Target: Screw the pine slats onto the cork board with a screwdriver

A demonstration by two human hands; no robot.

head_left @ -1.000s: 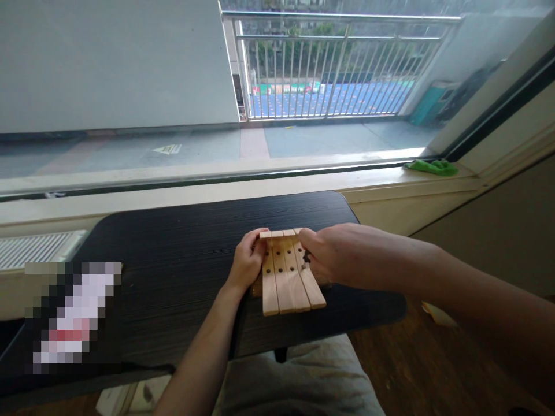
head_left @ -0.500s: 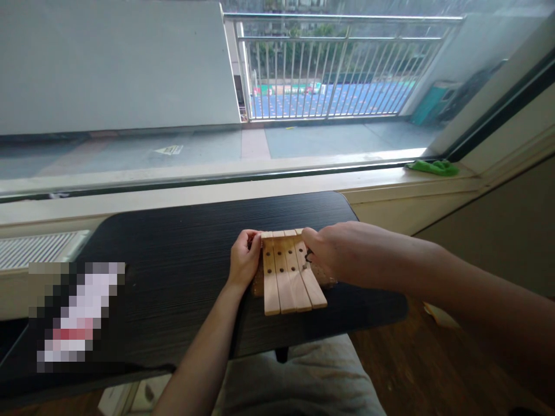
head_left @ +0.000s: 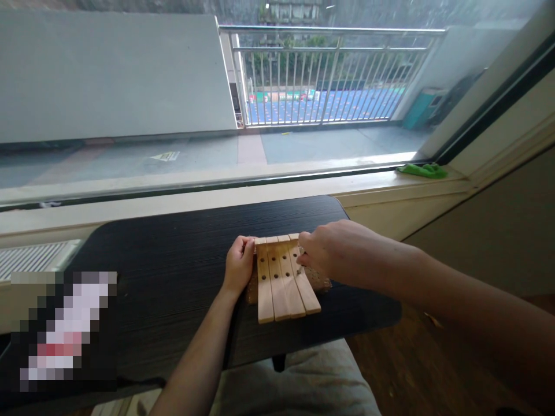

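Observation:
A small piece made of pale wooden slats (head_left: 284, 297), with two rows of dark round holes, lies at the front of the black table. Beneath it a brown, shiny layer (head_left: 252, 292) shows at both sides. My left hand (head_left: 239, 263) is closed on the slats' far left edge, thumb on top. Over the rightmost slat, my right hand (head_left: 323, 248) is pinched around something small, mostly hidden by the fingers. A small metallic tip (head_left: 299, 270) shows just below those fingers, at a hole of that slat.
The black table (head_left: 173, 271) stands against a window sill (head_left: 208, 199). A blurred-out item (head_left: 69, 329) lies at the table's left. On the sill at the right is a green cloth (head_left: 422, 170). A white slatted radiator (head_left: 39, 257) is at the left.
The whole view has shifted slightly, so the table and hands appear lower and further left. My right hand's fingers have turned a little over the right slat. The left hand keeps its hold.

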